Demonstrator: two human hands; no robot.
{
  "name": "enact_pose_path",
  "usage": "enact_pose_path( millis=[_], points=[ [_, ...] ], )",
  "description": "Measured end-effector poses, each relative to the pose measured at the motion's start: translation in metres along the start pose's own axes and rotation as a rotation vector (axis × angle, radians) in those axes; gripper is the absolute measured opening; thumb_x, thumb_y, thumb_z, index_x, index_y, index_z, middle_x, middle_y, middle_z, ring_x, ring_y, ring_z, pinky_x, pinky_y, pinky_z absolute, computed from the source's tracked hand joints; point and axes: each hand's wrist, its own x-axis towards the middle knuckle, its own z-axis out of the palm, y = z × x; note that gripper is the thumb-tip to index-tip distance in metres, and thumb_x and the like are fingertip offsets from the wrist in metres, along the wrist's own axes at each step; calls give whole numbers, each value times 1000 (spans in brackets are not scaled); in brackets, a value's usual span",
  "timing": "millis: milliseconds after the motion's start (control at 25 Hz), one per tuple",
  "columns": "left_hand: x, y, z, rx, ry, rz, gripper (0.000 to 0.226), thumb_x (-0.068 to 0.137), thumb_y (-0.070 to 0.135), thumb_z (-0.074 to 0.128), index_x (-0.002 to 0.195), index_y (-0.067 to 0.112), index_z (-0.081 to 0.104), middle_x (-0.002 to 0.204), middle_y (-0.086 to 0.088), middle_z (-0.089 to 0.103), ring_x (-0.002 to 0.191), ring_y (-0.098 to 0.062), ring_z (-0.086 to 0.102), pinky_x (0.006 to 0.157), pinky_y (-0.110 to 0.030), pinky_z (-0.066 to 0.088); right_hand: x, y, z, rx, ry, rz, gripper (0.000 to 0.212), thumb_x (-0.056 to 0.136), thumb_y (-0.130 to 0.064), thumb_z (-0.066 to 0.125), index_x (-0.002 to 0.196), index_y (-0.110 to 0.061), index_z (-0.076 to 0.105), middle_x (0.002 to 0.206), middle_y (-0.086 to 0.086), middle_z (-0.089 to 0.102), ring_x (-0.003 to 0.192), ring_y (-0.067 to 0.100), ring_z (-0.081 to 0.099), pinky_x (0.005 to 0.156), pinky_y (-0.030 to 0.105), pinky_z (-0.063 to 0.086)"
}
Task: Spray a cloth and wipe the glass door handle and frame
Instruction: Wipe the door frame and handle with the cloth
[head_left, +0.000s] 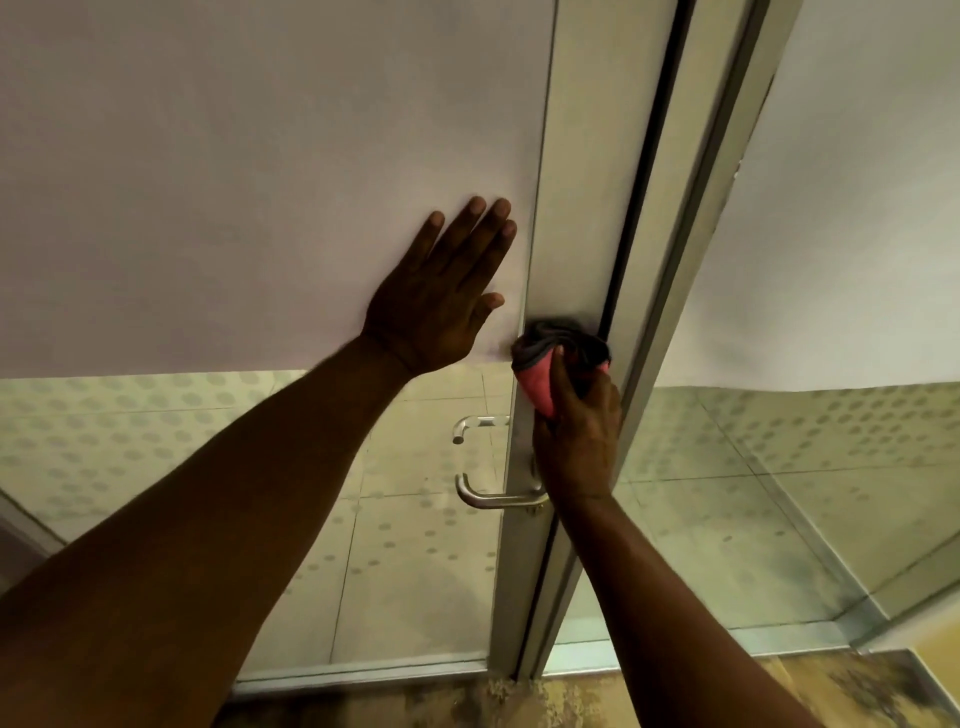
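Right hand: clenched around the cloth, lower centre of the frame.
Cloth: bunched, pink and grey, pressed on the door frame just above the handle.
Handle: metal lever, below the cloth, left of the wrist.
Left hand: released, fingers spread, flat on the frosted glass, centre left.

bunched pink-grey cloth pressed on metal frame above handle.
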Motion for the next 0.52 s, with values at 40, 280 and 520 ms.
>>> enact_pose_path(
  millis=[40,280,520],
  points=[
    [0,0,0,-2,1,0,62,109,40,33,160,5,23,166,-17,27,154,-34,26,125,-48,13,-2,5,7,-16,-2,-27,71,81,-11,81,147,-16,56,137,25,56,125,43,51,104,43,42],
    [1,1,0,-16,-17,-10,62,109,41,30,160,6,22,166,-16,26,154,-34,24,125,-48,10,-53,52,24,-146,-290,-129,74,64,-2,87,132,-25,70,123,17,64,109,41,55,88,46,49],
    [0,0,1,-9,-22,-10,62,110,42,27,160,7,22,166,-16,26,154,-34,24,125,-48,12,-59,49,18,-155,-364,-149,70,62,-4,90,126,-29,74,119,9,65,113,38,55,92,49,47]
  ],
)
